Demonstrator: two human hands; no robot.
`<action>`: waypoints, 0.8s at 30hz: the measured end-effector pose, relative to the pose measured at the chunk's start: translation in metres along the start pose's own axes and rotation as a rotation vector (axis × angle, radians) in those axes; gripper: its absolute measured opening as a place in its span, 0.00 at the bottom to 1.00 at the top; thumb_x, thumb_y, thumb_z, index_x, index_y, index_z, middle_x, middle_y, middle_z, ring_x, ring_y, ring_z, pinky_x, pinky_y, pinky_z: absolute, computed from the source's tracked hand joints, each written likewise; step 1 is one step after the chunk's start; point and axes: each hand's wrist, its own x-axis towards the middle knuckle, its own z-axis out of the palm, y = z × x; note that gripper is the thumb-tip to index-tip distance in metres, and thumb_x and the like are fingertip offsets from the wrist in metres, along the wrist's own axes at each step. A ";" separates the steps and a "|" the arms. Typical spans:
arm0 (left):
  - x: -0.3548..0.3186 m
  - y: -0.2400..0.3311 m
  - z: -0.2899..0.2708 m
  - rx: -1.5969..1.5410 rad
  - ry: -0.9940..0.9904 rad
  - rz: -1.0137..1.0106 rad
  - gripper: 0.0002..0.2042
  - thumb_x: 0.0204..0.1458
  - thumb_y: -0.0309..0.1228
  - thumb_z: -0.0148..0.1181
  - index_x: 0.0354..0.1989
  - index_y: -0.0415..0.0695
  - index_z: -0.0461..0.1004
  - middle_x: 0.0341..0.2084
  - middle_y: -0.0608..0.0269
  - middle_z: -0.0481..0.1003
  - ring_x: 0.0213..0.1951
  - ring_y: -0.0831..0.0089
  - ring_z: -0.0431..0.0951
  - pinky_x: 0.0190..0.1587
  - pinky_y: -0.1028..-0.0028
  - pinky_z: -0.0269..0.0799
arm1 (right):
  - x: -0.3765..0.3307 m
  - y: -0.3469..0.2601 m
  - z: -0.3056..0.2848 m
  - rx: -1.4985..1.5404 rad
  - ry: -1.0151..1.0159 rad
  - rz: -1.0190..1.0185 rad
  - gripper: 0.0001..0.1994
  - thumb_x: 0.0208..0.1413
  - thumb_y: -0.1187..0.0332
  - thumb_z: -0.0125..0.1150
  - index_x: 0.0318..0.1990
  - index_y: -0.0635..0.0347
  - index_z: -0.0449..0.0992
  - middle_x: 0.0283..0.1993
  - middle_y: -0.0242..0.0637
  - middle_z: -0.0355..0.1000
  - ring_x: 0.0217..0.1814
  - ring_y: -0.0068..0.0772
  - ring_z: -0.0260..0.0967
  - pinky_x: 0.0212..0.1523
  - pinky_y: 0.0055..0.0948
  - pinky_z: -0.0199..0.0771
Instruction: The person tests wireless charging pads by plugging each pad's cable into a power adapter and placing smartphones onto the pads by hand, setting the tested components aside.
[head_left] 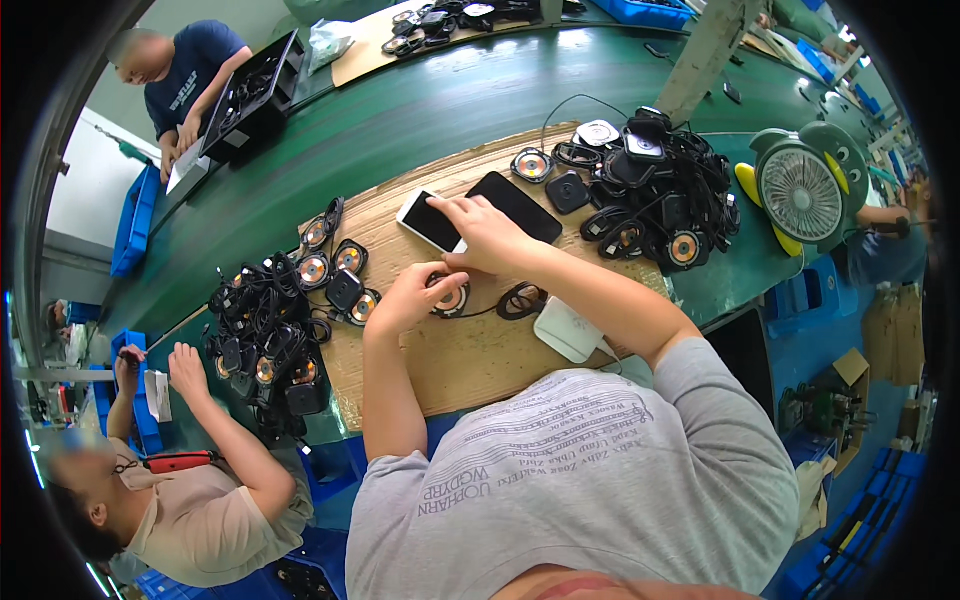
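Note:
My left hand point(402, 300) is closed at the fingertips on a round wireless charger point(452, 299) with a copper coil showing, held just above the cardboard. From it a black cable runs right to a small coiled bundle point(522, 301). My right hand point(485, 238) reaches over a white-edged phone point(424, 221), fingers across its dark screen and thumb by its near edge. Under that hand, part of the phone is hidden. Beside it lies a larger black phone point(517, 207). A white square adapter point(568, 330) with a cable rests near my right forearm.
Piles of coiled chargers point(262, 335) lie left and a bigger heap point(660, 185) right on the cardboard point(400, 375). A green fan point(803, 190) stands far right. Beyond runs a green conveyor belt point(400, 115). Two people work at left, near a black bin point(255, 100).

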 end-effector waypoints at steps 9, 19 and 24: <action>-0.003 0.009 0.038 0.596 0.582 0.710 0.06 0.46 0.24 0.65 0.34 0.43 0.81 0.32 0.64 0.77 0.33 0.68 0.75 0.37 0.73 0.71 | -0.129 -0.008 -0.091 0.001 -0.098 0.081 0.30 0.44 0.61 0.71 0.58 0.49 0.70 0.62 0.40 0.67 0.61 0.42 0.67 0.58 0.36 0.69; 0.015 0.008 0.095 0.681 0.283 0.765 0.05 0.42 0.25 0.66 0.30 0.46 0.81 0.34 0.68 0.74 0.35 0.69 0.73 0.37 0.73 0.70 | -0.203 -0.012 -0.092 0.070 -0.070 0.187 0.45 0.31 0.63 0.78 0.64 0.47 0.64 0.69 0.41 0.59 0.67 0.46 0.60 0.64 0.39 0.65; 0.004 0.004 0.074 0.702 0.407 0.658 0.08 0.42 0.26 0.67 0.32 0.47 0.81 0.36 0.68 0.74 0.35 0.68 0.74 0.37 0.72 0.70 | -0.209 0.005 -0.139 0.123 -0.208 0.142 0.48 0.26 0.67 0.79 0.64 0.48 0.64 0.68 0.41 0.60 0.65 0.46 0.62 0.63 0.39 0.66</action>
